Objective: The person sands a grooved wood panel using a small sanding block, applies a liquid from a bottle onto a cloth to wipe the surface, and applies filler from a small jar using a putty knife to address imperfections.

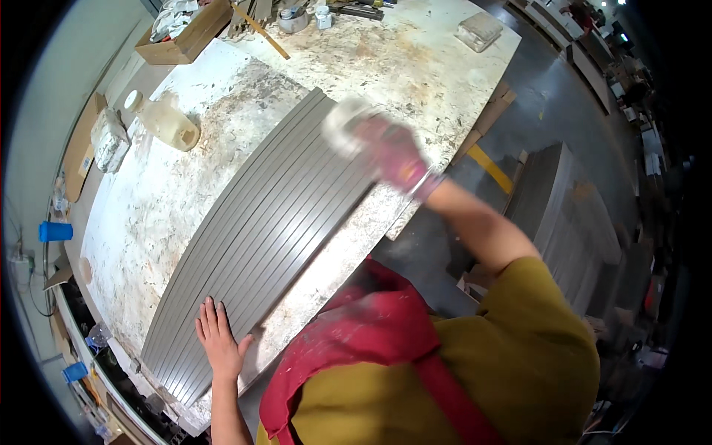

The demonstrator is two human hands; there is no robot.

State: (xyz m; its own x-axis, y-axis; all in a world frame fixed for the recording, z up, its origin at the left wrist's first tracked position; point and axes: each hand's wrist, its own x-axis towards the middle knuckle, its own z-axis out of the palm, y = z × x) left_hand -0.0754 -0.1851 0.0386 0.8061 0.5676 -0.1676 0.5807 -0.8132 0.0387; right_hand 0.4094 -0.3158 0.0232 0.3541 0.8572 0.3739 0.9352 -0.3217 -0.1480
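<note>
A long grey grooved panel (256,241), or a set of strips laid side by side, lies slantwise on the stained white worktable (222,89). My bare left hand (220,337) rests flat on its near end, fingers stretched out. At the far end, my right hand (393,152), in a reddish-pink glove, presses a whitish cloth (347,127) to the panel's surface. Both cloth and glove are smeared by motion, so the finger details are hidden.
A cloudy plastic bottle (169,124) and a white wrapped bundle (110,141) lie left of the panel. Farther back are a cardboard box (182,48) with rags, small tubs (293,20) and a yellow stick (261,31). A clear-wrapped packet (478,31) sits at the far right corner. Stacked grey panels (564,222) stand beyond the table.
</note>
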